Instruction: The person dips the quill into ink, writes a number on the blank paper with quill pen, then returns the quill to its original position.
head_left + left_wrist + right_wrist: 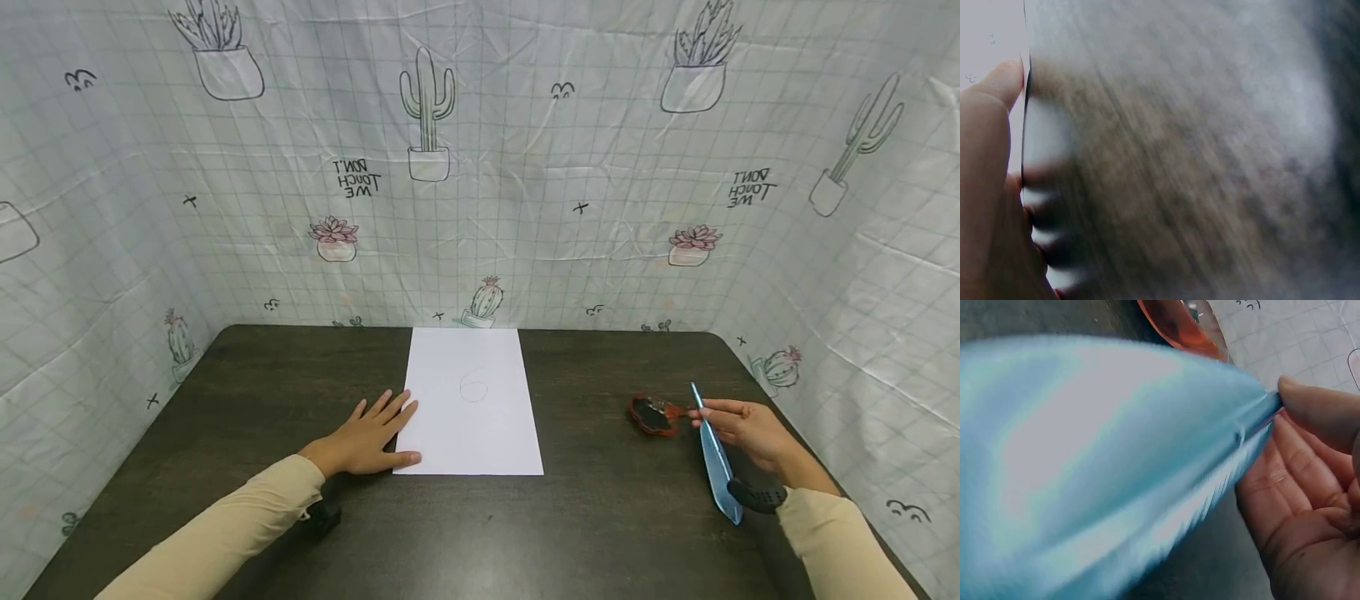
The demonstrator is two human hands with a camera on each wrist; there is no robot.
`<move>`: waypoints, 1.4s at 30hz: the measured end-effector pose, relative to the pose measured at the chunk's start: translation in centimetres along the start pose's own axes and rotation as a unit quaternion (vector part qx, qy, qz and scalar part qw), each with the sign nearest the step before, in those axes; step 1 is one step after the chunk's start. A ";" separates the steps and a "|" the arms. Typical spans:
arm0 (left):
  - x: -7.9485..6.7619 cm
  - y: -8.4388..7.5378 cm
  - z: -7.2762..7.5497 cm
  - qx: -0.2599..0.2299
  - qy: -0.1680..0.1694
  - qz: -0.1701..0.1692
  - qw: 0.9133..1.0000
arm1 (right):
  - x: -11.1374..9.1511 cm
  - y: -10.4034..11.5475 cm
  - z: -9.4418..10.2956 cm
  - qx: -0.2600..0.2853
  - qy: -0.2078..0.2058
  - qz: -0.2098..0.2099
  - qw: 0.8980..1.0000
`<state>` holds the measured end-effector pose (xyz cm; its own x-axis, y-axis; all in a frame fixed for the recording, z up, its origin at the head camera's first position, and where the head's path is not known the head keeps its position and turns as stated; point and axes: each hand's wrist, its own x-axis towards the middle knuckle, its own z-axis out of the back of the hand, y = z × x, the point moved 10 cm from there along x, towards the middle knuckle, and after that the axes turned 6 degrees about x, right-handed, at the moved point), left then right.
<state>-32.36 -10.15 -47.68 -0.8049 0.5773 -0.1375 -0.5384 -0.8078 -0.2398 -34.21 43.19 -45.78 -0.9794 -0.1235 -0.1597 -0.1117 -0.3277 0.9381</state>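
A white sheet of paper (468, 437) lies on the dark table with a faint pencil mark like a "6" on it. My left hand (367, 439) rests at its left edge, fingers spread, fingertips and thumb on the sheet. In the left wrist view the thumb (999, 84) lies along the paper's border. On the right, my right hand (742, 429) pinches one end of a long, shiny blue pouch (716, 471) between thumb and fingers. That pouch (1097, 444) fills much of the right wrist view. Red-framed sunglasses (654, 415) with dark lenses sit just left of the right fingertips.
A dark wood-grain table (480, 542) spans the space. Pale grid-patterned cloth (517, 208) with cactus drawings hangs at the back and both sides. Black bands are worn on both wrists; the right band (757, 496) is close to the pouch's lower end.
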 end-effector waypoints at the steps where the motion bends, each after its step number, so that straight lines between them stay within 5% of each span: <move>1: 0.0 0.0 0.0 0.001 -0.001 -0.001 1.000 | 0.1 0.0 0.0 -0.005 0.001 -0.006 1.000; 15: 0.2 0.4 -0.2 0.005 0.004 0.004 1.000 | 0.2 0.1 -0.1 -0.136 0.008 -0.055 0.989; 42: 0.0 -0.2 0.3 -0.004 -0.002 -0.005 1.000 | 0.1 0.7 -0.2 -0.183 -0.010 -0.029 0.983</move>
<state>-32.31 -10.05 -47.37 -0.8002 0.5851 -0.1315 -0.5445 -0.8008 -0.2496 -34.38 42.80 -45.19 -0.9766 -0.0771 -0.2010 -0.1039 -0.6487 0.7539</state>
